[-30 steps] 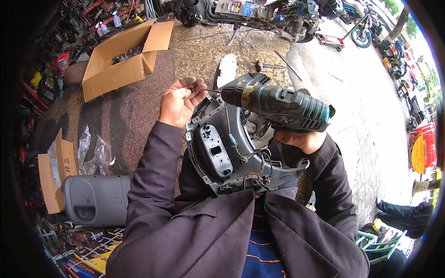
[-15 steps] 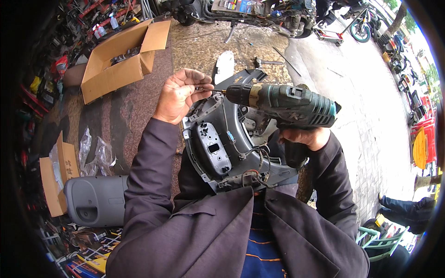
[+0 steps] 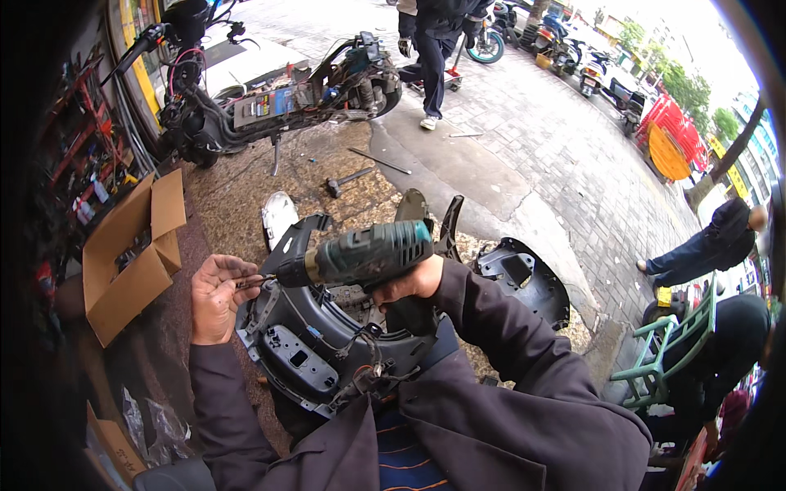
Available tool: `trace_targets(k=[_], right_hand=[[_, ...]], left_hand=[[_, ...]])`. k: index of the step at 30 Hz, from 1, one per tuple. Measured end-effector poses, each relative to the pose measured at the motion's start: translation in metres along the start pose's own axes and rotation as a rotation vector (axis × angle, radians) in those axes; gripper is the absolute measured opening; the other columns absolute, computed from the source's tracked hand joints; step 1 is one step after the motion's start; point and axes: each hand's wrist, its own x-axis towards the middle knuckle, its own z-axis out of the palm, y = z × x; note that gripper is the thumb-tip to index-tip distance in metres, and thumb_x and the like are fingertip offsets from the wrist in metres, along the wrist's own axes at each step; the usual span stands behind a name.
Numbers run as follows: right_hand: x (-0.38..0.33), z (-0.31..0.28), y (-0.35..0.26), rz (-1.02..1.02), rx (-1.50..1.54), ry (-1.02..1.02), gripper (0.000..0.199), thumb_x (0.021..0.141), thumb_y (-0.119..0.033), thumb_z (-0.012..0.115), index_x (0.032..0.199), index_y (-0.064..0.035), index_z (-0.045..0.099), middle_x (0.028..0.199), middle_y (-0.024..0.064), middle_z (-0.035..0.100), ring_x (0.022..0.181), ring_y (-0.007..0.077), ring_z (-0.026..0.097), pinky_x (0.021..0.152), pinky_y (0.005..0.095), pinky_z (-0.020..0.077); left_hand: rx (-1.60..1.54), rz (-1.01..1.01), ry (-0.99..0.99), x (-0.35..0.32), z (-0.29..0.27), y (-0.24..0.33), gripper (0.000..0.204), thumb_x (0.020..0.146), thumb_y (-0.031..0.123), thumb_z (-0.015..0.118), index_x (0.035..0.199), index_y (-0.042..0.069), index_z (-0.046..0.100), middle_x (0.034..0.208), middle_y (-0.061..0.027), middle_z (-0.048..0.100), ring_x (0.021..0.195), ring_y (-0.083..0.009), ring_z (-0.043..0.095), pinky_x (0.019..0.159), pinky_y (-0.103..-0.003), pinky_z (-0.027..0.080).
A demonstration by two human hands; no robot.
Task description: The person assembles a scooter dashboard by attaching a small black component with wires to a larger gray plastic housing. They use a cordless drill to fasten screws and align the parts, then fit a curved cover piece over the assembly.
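My right hand (image 3: 419, 280) grips the handle of a dark green cordless drill (image 3: 368, 250), whose chuck points left. My left hand (image 3: 219, 296) is closed, thumb and fingers pinching a small thin metal piece (image 3: 250, 282) at the tip of the drill's bit; whether this is a screw or part of the bit I cannot tell. Beneath the drill, a black plastic scooter body panel (image 3: 326, 334) lies across my lap. It carries a grey oblong plate (image 3: 282, 350) with a square hole, and loose wires hang at its near end.
An open cardboard box (image 3: 123, 295) stands to the left. Beyond are a stripped scooter (image 3: 246, 113), a hammer (image 3: 350, 179) and a thin rod (image 3: 380, 161). A curved black panel (image 3: 536, 290) lies right of my arm, near a green chair (image 3: 667, 348). A person (image 3: 438, 57) stands ahead.
The view has swung up and to the right, bringing a person and more street into sight. Both hands keep their hold, with the drill still at the left fingertips.
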Motion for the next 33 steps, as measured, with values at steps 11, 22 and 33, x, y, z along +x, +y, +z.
trace_targets(k=[11,22,33], right_hand=[[-0.012,-0.001,0.009,-0.033,0.008,0.071,0.046,0.080,-0.003,0.080,0.124,-0.0064,0.067,0.105,0.0050,0.073,0.093,0.0162,0.066,0.085,0.0356,0.0554],[-0.009,0.013,0.016,-0.048,0.344,0.129,0.041,0.084,-0.007,0.077,0.121,0.0014,0.063,0.088,0.0111,0.069,0.077,0.0242,0.069,0.071,0.0397,0.0593],[0.000,-0.002,0.033,-0.136,0.439,0.036,0.045,0.081,-0.017,0.079,0.116,0.0034,0.060,0.083,0.0148,0.068,0.073,0.0292,0.069,0.069,0.0415,0.0580]], left_hand=[[-0.123,0.008,0.047,0.003,0.010,0.000,0.029,0.092,-0.006,0.042,0.115,0.003,0.057,0.111,-0.0154,0.069,0.098,-0.0228,0.071,0.083,-0.031,0.061],[-0.641,0.185,0.233,0.017,0.023,-0.013,0.024,0.100,0.002,0.048,0.119,0.001,0.062,0.120,-0.0179,0.067,0.110,-0.0297,0.068,0.090,-0.035,0.062],[-0.671,0.210,-0.039,0.012,0.038,0.005,0.033,0.103,0.023,0.048,0.118,-0.004,0.060,0.121,-0.0247,0.065,0.110,-0.0349,0.067,0.089,-0.042,0.060]])
